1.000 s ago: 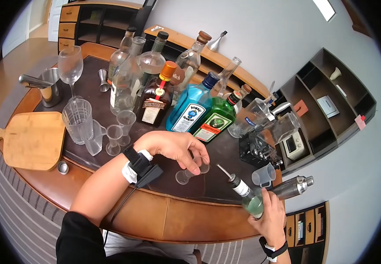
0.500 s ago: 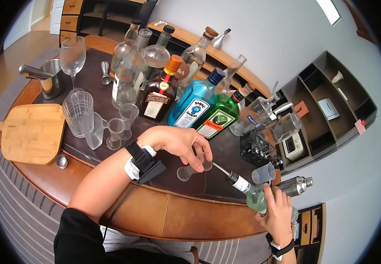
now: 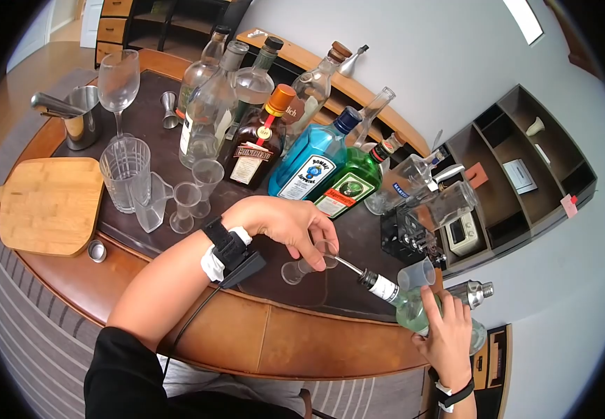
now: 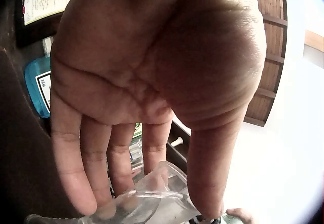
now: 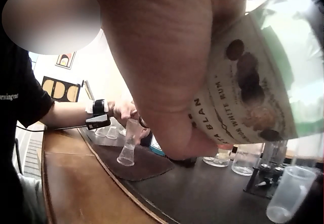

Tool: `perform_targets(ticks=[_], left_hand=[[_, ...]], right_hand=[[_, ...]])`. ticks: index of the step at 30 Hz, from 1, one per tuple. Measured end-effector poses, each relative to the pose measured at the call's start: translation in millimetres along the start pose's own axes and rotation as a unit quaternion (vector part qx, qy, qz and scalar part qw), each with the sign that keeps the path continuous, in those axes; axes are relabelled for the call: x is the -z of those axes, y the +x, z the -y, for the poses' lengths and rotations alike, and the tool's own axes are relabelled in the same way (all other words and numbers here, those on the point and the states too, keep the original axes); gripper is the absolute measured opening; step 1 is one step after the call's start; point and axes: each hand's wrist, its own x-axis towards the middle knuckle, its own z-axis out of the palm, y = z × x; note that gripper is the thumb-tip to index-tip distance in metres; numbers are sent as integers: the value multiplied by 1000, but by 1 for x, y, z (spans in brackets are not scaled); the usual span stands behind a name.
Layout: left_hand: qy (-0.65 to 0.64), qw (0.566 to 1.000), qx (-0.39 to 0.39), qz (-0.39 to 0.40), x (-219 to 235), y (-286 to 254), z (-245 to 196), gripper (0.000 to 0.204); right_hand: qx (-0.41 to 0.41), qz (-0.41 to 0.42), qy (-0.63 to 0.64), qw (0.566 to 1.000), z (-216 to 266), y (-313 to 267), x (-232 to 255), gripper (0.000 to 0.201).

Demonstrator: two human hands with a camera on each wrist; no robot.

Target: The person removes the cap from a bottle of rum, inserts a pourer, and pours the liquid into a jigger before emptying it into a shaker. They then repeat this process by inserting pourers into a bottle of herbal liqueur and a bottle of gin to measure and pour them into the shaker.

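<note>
Pinching the clear double-ended jigger [image 5: 129,144] near its upper rim with the left hand [image 3: 285,225], probably to steady it on the dark tabletop [image 3: 344,297]. Gripping the white rum bottle [image 3: 410,311] around its body with the right hand [image 3: 449,328], tilted with the metal spout [image 3: 350,265] at the jigger's rim, presumably to line up the two. Cannot tell any liquid level in the jigger or the bottle. Beyond the left hand, seeing the blue bottle [image 3: 307,164] and green bottle [image 3: 348,183] capped, with unreadable levels. At far left, noting metal tools [image 3: 58,105] gathered in the steel tin [image 3: 89,133], probably for easy reach.
</note>
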Motion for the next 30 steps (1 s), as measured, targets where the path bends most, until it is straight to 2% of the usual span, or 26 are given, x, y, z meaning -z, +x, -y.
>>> perform_targets(ticks=[11,17,24,30], left_hand=[[-12,1000,3,5,0,1,1,54],[-14,1000,11,3,0,0,0,52],[-22,1000,11,11,1,0,0,53],[-12,1000,2,9,2,1,3,54]], right_hand=[[-3,-11,6,1000,-2,-2,4,101],[4,-18,46,999,0,-5,-20,99],[1,-21,130,991,3,-4,-51,101],[-30,-38,298,953,14,5,-59,96]])
